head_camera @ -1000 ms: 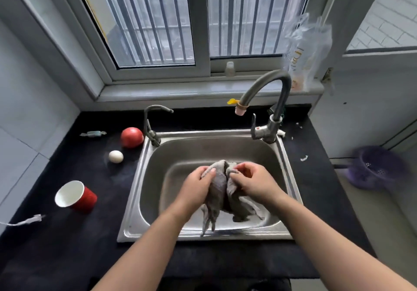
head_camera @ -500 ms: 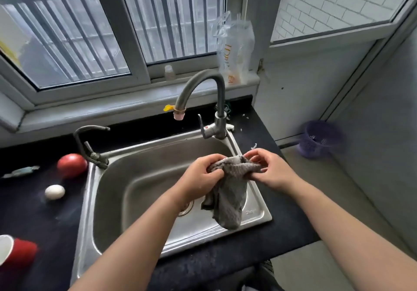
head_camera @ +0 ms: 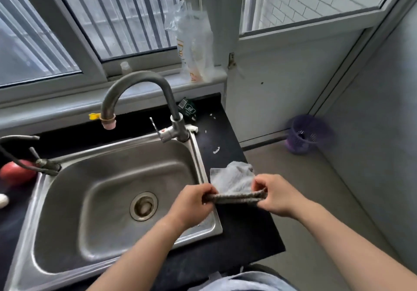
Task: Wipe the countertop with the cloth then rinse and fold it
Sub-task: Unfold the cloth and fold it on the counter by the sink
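Cloth: the grey cloth (head_camera: 234, 197) was stretched level between both hands, its near edge bunched into a thick band; the far part spread pale and loose over the tabletop just right of the sink rim.
Left hand: the left hand (head_camera: 193, 205) was clenched on the cloth's left end, fingers (head_camera: 206, 192) curled over the band, above the sink's right rim.
Right hand: the right hand (head_camera: 278, 197) was clenched on the cloth's right end, thumb and fingers pinching the band, above the tabletop.
Tabletop: the black tabletop (head_camera: 243, 234) ran around the sink; small white scraps (head_camera: 216, 150) lay on it right of the tap base.
Sink: the steel sink (head_camera: 74, 200) showed a round drain (head_camera: 143, 206) near its middle; no water was seen running.
Main tap: the curved grey tap (head_camera: 135, 87) stood at the sink's back right corner, with a pink tip (head_camera: 109, 123) and a yellow tag beside it.
Second tap: a thin dark tap (head_camera: 29, 155) stood at the back left corner.
Left edge: a red round item (head_camera: 15, 174), probably a tomato, lay behind that thin tap; a white object (head_camera: 2, 200) was cut off by the frame edge.
Sill: a clear plastic bag (head_camera: 194, 42) stood on the window sill, right of the main tap; a small pale bottle (head_camera: 125, 67) stood behind the spout.
Back corner: a dark green packet (head_camera: 187, 107) lay just behind the tap base.
Floor: a purple mesh basket (head_camera: 302, 135) stood in the corner, blurred.
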{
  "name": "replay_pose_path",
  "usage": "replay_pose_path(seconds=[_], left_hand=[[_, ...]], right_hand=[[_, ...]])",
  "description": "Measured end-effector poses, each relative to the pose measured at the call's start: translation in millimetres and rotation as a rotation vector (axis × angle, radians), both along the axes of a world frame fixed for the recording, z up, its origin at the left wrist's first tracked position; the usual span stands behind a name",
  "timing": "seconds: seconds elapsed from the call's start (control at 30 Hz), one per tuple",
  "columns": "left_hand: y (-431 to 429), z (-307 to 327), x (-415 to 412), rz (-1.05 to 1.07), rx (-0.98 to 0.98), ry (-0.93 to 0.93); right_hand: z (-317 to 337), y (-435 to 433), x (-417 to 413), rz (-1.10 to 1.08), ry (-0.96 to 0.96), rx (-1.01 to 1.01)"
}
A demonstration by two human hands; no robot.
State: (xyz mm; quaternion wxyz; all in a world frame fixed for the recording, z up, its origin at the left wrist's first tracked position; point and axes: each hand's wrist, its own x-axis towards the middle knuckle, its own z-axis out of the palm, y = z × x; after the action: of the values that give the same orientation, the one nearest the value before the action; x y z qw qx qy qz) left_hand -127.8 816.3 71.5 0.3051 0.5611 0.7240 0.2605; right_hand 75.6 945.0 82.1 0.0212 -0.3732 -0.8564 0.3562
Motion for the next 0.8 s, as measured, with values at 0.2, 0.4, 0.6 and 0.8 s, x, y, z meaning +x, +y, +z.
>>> replay_pose_path(seconds=[0.2,0.4,0.6,0.8], left_hand=[[10,-36,26,0.18,-0.211,-0.066],[47,-43,28,0.525,-0.193,-0.037],[50,-63,42,0.31,-0.236,0.124],[50,-66,39,0.332,-0.235,0.181]], right_hand=[[-54,25,20,-0.03,-0.12,-0.237],[-74,49,-8,-0.356,0.112,-0.197],[-101,41,-11,-0.409,0.0,-0.189],[-90,56,-21,-0.319,0.175,-0.225]])
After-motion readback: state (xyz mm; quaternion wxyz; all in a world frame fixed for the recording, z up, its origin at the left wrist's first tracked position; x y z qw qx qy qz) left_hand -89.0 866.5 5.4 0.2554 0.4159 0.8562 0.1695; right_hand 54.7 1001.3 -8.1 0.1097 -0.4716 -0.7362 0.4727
